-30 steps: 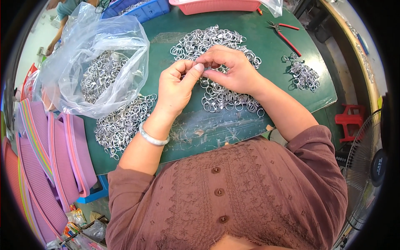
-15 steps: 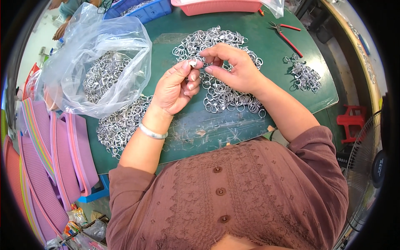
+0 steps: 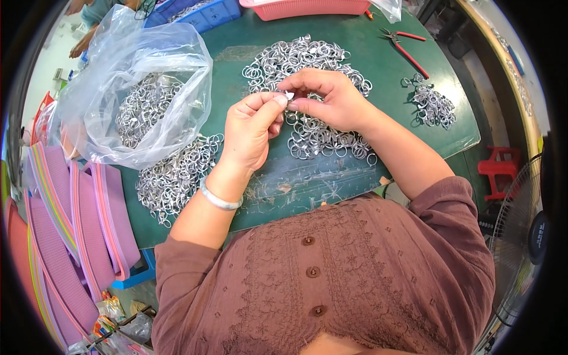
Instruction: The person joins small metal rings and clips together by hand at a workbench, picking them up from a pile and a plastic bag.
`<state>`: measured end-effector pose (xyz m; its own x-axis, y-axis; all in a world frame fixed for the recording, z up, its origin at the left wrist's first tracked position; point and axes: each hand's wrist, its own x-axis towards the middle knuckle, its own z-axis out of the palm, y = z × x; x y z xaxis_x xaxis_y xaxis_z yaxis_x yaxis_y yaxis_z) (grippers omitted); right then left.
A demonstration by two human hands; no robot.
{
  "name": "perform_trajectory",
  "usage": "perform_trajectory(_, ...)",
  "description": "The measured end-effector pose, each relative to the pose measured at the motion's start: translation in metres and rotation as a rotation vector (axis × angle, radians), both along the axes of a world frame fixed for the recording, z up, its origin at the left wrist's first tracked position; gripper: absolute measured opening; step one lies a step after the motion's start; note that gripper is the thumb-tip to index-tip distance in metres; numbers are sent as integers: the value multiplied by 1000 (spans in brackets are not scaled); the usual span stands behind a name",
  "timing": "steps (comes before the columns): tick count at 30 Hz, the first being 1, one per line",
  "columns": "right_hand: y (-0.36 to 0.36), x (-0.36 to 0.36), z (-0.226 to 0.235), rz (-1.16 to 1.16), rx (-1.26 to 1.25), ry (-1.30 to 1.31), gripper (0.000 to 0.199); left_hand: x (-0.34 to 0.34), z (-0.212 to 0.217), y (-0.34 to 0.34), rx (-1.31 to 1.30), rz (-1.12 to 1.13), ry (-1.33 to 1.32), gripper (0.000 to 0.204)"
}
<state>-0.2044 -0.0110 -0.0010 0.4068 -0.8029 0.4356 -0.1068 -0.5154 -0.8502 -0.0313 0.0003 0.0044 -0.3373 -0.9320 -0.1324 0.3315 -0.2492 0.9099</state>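
Above a big heap of silver metal rings [image 3: 296, 56] on the green table, my two hands meet. My left hand [image 3: 251, 127] is closed, its thumb and forefinger pinching a small silver ring [image 3: 289, 95] with a pale, pointed top; most of it is hidden by the fingertips. From the other side, the curled fingers and thumb of my right hand [image 3: 334, 100] close on the same piece. More rings form a second heap [image 3: 171, 183] by my left forearm. Others lie inside a clear plastic bag [image 3: 192, 53] at the left.
Red-handled pliers [image 3: 410, 58] lie at the far right, beside a smaller ring pile [image 3: 435, 106]. A blue bin [image 3: 207, 18] and a pink basket [image 3: 313, 10] stand along the back. Purple woven pieces [image 3: 53, 236] are stacked left, a fan [image 3: 515, 236] stands right. Another person's hand [image 3: 81, 44] shows far left.
My left hand has moved a little right and turned, bringing the ring up to my right fingertips. My right fingers have closed in around it.
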Motion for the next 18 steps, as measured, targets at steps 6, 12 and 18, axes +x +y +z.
perform_trajectory(6, -3, -2, -2, 140, 199, -81, 27, -2, 0, 5, -74, 45, -54, 6)
perform_trajectory(12, -4, -4, -3, 197, 272, -117, 30, -3, 0, 5, -116, 42, -55, 7)
perform_trajectory(18, -3, -3, -1, 219, 333, -141, 29, -3, 0, 5, -113, 48, -70, 8)
